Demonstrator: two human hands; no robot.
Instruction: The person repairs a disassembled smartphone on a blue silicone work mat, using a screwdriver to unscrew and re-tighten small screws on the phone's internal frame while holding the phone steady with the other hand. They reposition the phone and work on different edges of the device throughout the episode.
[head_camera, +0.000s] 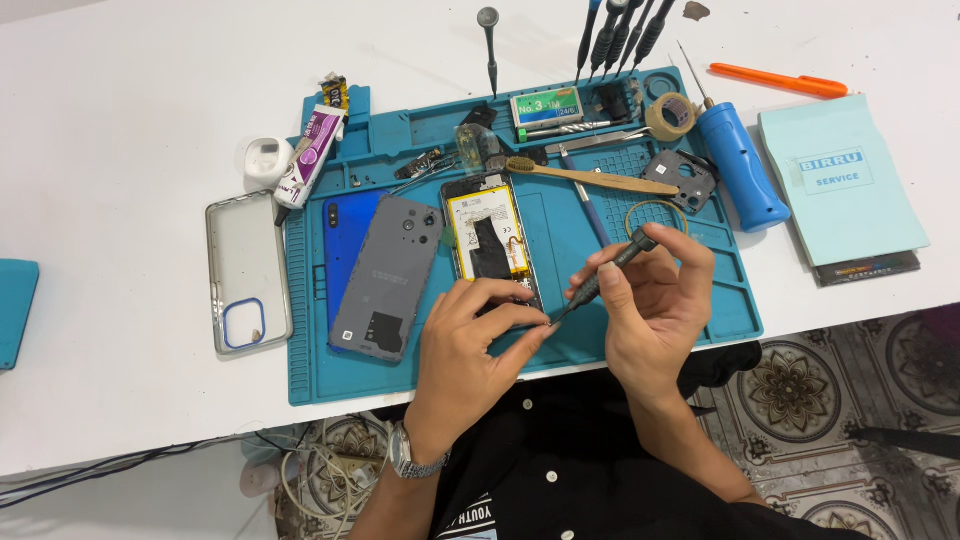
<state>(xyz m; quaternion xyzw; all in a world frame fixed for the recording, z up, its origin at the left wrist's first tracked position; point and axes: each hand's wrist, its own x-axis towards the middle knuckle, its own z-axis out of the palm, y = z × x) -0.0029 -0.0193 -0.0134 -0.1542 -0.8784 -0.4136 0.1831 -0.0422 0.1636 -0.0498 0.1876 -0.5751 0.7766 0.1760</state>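
Note:
An opened phone (490, 240) lies on the teal repair mat (640, 320), its yellow-edged battery and black inner parts showing. My left hand (470, 345) rests over the phone's near end, fingertips pinched at something too small to make out. My right hand (655, 300) holds a dark precision screwdriver (605, 272) at a slant, its tip meeting my left fingertips near the phone's bottom edge. A metal watch is on my left wrist.
A grey back cover (385, 275) lies over a blue phone (345, 235), with a clear case (248, 270) to the left. A bamboo toothbrush (590, 178), tape roll (670, 115), blue electric screwdriver (740, 165), orange cutter (780, 80), light booklet (840, 185), glue tube (310, 155) and several screwdrivers (620, 35) lie around.

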